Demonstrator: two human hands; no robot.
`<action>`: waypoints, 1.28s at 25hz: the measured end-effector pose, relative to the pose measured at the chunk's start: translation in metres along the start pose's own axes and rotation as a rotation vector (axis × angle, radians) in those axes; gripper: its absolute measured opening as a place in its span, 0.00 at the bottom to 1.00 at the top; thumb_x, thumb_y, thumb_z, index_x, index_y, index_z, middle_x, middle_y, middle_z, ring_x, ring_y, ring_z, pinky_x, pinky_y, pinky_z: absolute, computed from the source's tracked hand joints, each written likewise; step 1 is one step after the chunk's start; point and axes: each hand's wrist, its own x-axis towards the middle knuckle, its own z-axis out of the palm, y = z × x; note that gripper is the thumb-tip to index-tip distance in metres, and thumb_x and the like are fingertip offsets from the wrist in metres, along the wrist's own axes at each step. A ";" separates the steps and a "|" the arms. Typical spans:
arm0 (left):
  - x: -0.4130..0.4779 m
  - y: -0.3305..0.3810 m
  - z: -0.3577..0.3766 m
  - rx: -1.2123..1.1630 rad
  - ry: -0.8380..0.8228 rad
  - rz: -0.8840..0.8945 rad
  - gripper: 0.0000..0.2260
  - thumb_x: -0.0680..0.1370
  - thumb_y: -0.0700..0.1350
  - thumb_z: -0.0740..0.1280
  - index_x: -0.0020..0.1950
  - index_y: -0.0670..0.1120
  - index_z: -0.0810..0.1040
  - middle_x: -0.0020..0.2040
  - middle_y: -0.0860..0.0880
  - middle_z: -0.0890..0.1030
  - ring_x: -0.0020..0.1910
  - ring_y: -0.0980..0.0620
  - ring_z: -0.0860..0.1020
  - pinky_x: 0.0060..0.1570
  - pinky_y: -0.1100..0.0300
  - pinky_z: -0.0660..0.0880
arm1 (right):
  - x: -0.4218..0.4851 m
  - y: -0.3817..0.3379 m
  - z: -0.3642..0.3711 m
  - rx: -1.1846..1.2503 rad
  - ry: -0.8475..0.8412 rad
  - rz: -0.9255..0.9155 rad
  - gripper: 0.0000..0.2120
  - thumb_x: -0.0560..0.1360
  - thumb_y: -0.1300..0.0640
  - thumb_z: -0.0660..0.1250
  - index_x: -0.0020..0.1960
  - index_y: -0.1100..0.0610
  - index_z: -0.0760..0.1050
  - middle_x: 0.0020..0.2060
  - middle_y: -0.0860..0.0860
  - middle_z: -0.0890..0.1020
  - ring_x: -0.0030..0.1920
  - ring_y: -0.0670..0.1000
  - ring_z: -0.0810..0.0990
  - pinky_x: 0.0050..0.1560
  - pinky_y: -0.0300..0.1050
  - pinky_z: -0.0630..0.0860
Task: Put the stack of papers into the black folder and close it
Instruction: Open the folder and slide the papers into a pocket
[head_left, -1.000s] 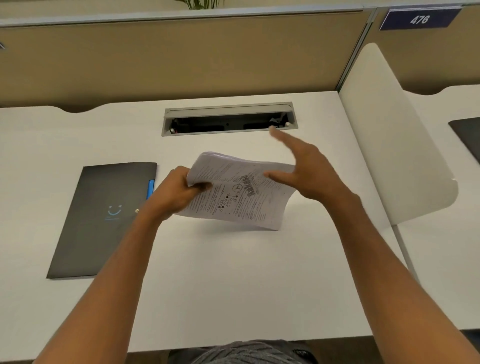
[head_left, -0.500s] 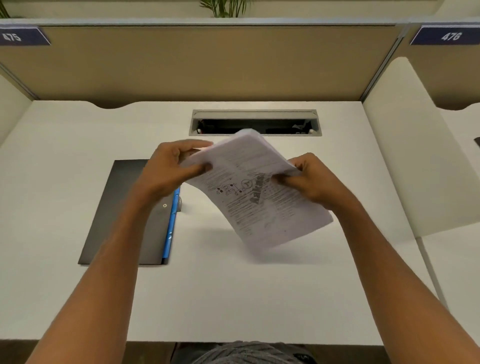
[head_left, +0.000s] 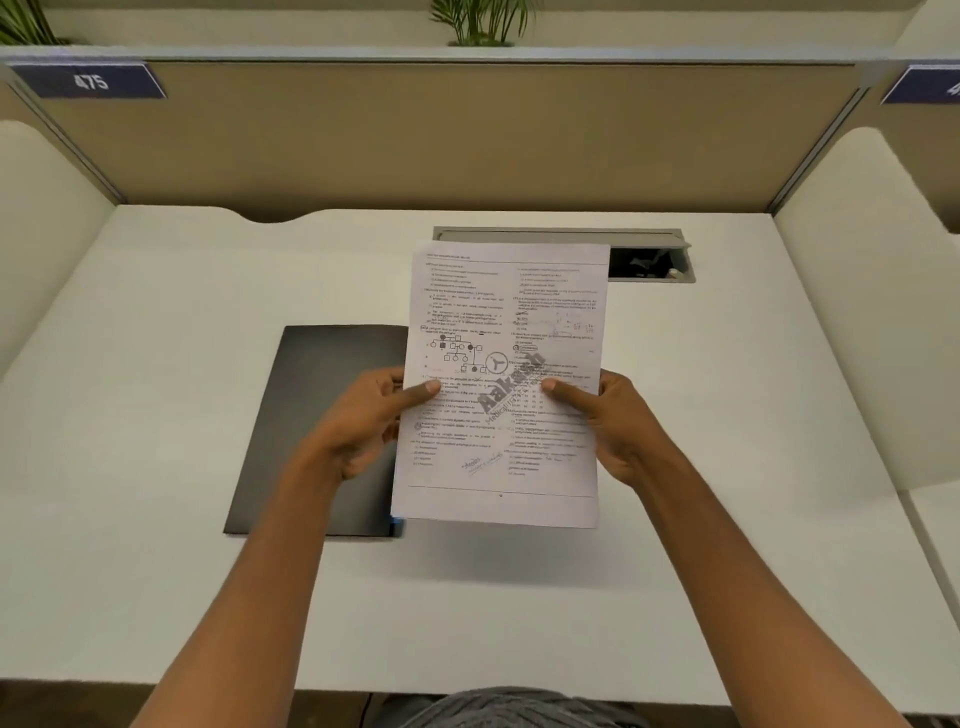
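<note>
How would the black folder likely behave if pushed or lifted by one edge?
The folder lies flat and thin on the smooth white desk, so it would probably slide easily. Closed and unfastened as far as visible, it might flap open when lifted.

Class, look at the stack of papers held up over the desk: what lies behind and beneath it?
The stack of papers covers the black folder's right edge, part of the grey cable tray, and white desk. Anything else beneath stays hidden.

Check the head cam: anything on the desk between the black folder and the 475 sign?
Nothing. In the head view the white desk is bare from the closed black folder back to the partition carrying the 475 sign.
</note>
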 end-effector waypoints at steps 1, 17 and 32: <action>0.000 -0.003 -0.005 -0.009 0.022 0.001 0.17 0.74 0.46 0.75 0.61 0.42 0.84 0.60 0.41 0.86 0.58 0.42 0.85 0.50 0.55 0.84 | 0.002 0.004 0.005 -0.003 0.007 0.006 0.15 0.74 0.61 0.77 0.60 0.61 0.83 0.55 0.58 0.88 0.54 0.61 0.88 0.52 0.57 0.85; 0.006 -0.041 -0.042 -0.071 0.157 -0.102 0.11 0.77 0.37 0.74 0.59 0.38 0.84 0.53 0.43 0.88 0.52 0.44 0.87 0.44 0.59 0.84 | 0.023 0.054 0.031 -0.123 0.105 0.117 0.16 0.74 0.59 0.78 0.61 0.58 0.83 0.54 0.56 0.89 0.52 0.59 0.89 0.53 0.58 0.85; 0.033 -0.074 -0.071 0.686 0.559 0.160 0.19 0.79 0.45 0.72 0.69 0.45 0.76 0.66 0.46 0.80 0.63 0.51 0.78 0.68 0.51 0.75 | 0.005 0.084 -0.013 -0.095 0.252 0.214 0.24 0.67 0.56 0.80 0.63 0.58 0.81 0.56 0.58 0.88 0.53 0.61 0.88 0.48 0.56 0.86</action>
